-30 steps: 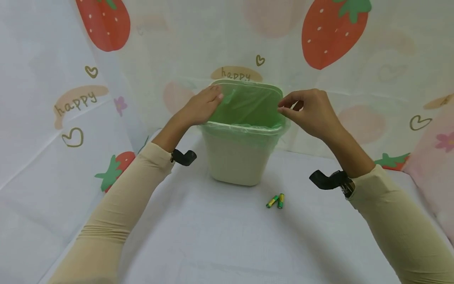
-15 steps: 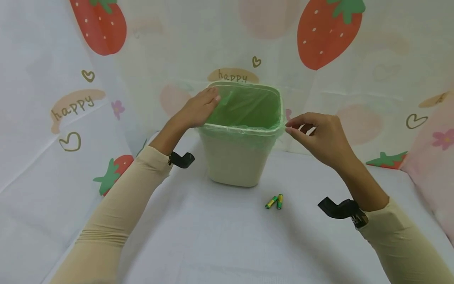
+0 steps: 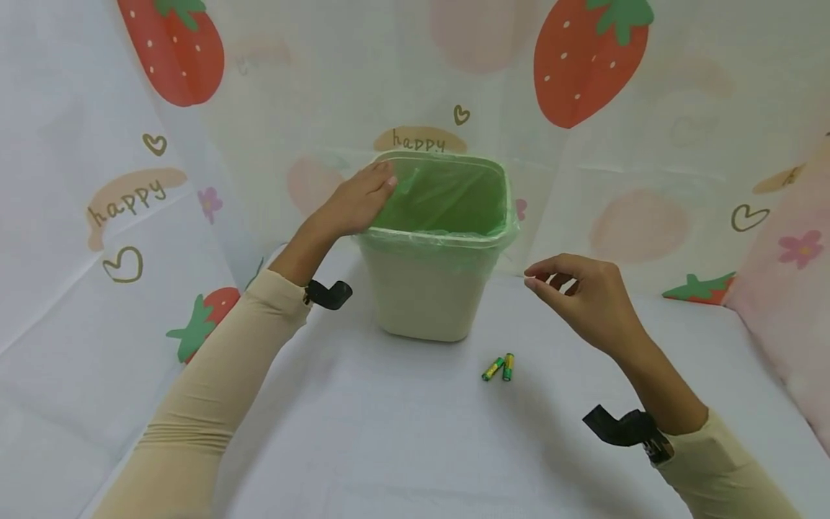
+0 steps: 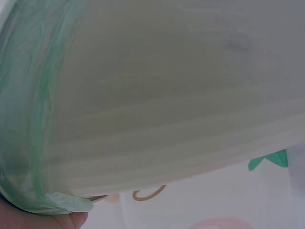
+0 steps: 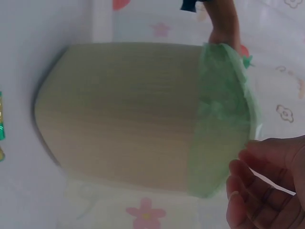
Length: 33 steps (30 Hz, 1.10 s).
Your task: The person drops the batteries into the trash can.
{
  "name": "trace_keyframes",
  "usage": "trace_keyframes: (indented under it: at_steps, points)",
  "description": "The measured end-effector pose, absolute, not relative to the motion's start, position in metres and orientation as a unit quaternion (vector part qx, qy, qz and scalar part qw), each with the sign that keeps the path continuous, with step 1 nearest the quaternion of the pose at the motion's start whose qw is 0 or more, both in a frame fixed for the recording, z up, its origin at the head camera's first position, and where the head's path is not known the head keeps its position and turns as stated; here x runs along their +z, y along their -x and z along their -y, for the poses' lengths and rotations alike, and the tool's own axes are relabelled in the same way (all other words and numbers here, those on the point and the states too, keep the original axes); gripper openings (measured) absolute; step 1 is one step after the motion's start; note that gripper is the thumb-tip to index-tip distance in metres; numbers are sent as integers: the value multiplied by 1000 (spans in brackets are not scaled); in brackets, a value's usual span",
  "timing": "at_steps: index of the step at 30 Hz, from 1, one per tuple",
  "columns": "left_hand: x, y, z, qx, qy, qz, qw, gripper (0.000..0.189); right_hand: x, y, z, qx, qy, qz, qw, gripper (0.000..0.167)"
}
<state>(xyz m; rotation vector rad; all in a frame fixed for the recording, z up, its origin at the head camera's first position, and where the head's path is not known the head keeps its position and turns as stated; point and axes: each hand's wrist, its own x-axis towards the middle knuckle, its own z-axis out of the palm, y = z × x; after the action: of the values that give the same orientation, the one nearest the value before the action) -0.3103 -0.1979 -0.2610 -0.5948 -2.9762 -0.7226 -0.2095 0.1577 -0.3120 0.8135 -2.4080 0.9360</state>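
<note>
A cream wastebasket (image 3: 424, 295) stands upright in the middle, lined with a thin green plastic bag (image 3: 454, 194) folded over its rim. My left hand (image 3: 364, 196) rests on the left part of the rim, fingers extended together. In the left wrist view, a bit of that hand (image 4: 43, 217) shows at the liner's folded edge. My right hand (image 3: 580, 299) is in the air to the right of the wastebasket, fingers loosely bent, with nothing between thumb and fingertips. Two small green-and-yellow batteries (image 3: 493, 369) lie on the white cloth before the wastebasket.
A white cloth (image 3: 389, 432) covers the table. Behind hangs a curtain (image 3: 324, 86) printed with strawberries and hearts, close to the back of the wastebasket. Pink cloth (image 3: 787, 310) borders the right side. Each wrist carries a black camera mount (image 3: 329, 294).
My right hand has come away from the right rim of the wastebasket, moving down and slightly right. My left hand stays on the rim; the view has shifted slightly.
</note>
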Motion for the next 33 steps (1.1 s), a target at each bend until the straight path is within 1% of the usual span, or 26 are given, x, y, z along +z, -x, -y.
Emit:
trace_keyframes:
  at_steps: [10,23,33]
  points:
    - [-264,312,198,-234,190,953,12,61,-352,200,-162,341,-267,881,190,8]
    - [-263,313,200,-236,188,953,7,61,-401,199,-168,364,-222,896,128,9]
    - [-262,310,198,-231,188,955,7,61,-431,200,-172,360,-189,909,95,13]
